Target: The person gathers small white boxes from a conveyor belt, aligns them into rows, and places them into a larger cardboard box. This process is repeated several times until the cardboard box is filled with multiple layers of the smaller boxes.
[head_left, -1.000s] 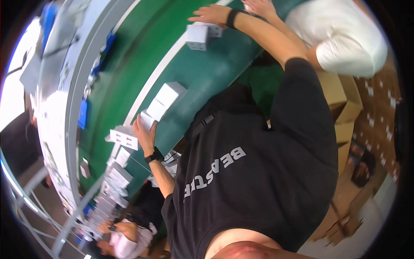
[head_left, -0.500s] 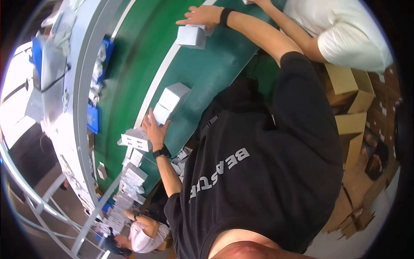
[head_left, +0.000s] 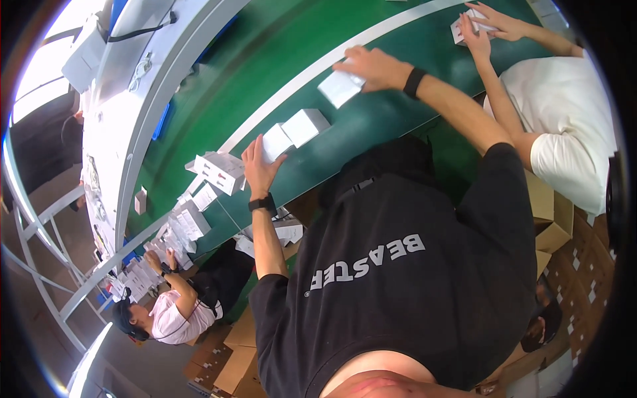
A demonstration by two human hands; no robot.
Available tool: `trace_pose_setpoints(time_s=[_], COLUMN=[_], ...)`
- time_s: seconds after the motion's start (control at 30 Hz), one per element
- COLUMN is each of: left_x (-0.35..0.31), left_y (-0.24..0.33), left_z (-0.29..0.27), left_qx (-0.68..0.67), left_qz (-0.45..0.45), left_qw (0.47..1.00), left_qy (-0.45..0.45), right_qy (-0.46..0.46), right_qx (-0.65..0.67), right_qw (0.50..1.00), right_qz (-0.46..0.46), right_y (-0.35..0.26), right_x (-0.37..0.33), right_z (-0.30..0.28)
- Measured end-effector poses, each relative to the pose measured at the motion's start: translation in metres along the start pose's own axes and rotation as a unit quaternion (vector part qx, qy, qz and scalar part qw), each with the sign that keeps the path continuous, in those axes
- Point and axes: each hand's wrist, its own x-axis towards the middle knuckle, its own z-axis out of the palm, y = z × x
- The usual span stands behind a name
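Observation:
Three plain white boxes lie in a slanting row on the green bench. My left hand (head_left: 260, 171), fingers and thumb spread, rests against the end of the leftmost white box (head_left: 276, 142). The middle white box (head_left: 305, 126) touches that one, with no hand on it. My right hand (head_left: 379, 69) reaches over the third white box (head_left: 340, 88) and grips its far right side; part of the grip is hidden behind the hand. Left of my left hand stands a white carton with printed marks (head_left: 221, 172), its flaps raised.
At the upper right a co-worker's hands hold a white box (head_left: 459, 32). Another co-worker (head_left: 178, 312) at the lower left handles several white packages (head_left: 189, 220). A white strip (head_left: 285, 93) runs along the green bench (head_left: 318, 159). Brown cartons (head_left: 554, 215) stand at the right.
The view has turned, bringing both co-workers further in. My right hand and its box are nearer the other two boxes. My left hand stays at the row's left end.

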Motion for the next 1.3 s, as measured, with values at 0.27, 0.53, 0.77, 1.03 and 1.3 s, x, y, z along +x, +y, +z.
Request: trace_pose_setpoints(time_s=[0.27,0.53,0.77,1.03,1.3], left_x=[-0.017,-0.004,0.007,-0.002,0.005], left_y=[-0.019,-0.055,-0.043,-0.047,-0.038], left_z=[-0.013,-0.027,-0.017,-0.011,-0.002], left_qx=[-0.052,-0.166,-0.034,0.052,0.029], left_qz=[0.027,0.043,0.115,0.101,0.084], left_qw=[0.998,0.979,0.982,0.986,0.991], left_qy=[-0.028,-0.108,-0.146,-0.121,-0.096], right_qy=[-0.028,-0.038,-0.028,0.009,0.044], right_qx=[0.038,0.020,0.032,-0.026,-0.014], right_qw=[0.999,0.999,0.999,0.994,0.989], right_qz=[0.002,0.020,-0.018,0.108,0.142], right_y=[-0.072,-0.054,-0.038,-0.098,-0.116], right_x=[0.001,-0.004,0.006,-0.009,-0.020], right_z=[0.017,0.024,0.035,0.028,0.030])
